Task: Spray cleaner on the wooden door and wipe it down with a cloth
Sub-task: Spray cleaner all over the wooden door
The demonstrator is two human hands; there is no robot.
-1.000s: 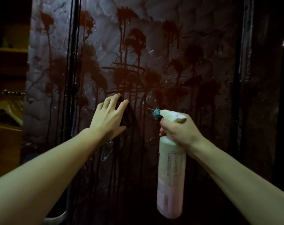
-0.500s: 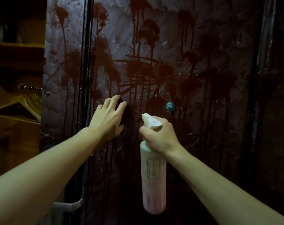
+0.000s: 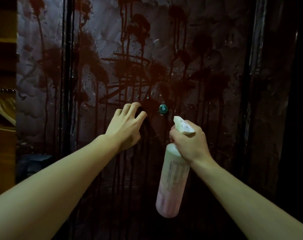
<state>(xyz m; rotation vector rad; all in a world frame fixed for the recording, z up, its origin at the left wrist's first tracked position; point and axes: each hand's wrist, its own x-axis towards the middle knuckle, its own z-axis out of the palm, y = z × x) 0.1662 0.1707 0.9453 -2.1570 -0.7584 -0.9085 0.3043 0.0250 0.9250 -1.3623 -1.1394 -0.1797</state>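
The dark wooden door (image 3: 190, 70) fills the view, streaked with wet patches and long drips over a hazy film. My left hand (image 3: 125, 128) presses on the door at mid-height, fingers bent over a dark cloth (image 3: 144, 125) that is barely distinct from the wood. My right hand (image 3: 187, 141) grips the neck of a pale pink spray bottle (image 3: 171, 184), just right of the left hand. Its white nozzle (image 3: 179, 122) points up-left at the door, a short way off the surface.
A small round green knob (image 3: 163, 109) sits on the door between my hands. A vertical black groove (image 3: 67, 75) runs down the door's left side. Wooden shelves (image 3: 2, 40) and a hanger (image 3: 3, 108) show at the far left. The dark door frame (image 3: 258, 101) stands at the right.
My right hand has carried the bottle to the right, uncovering the green knob and ending below it. My left fingers have bent from flat to curled on the door.
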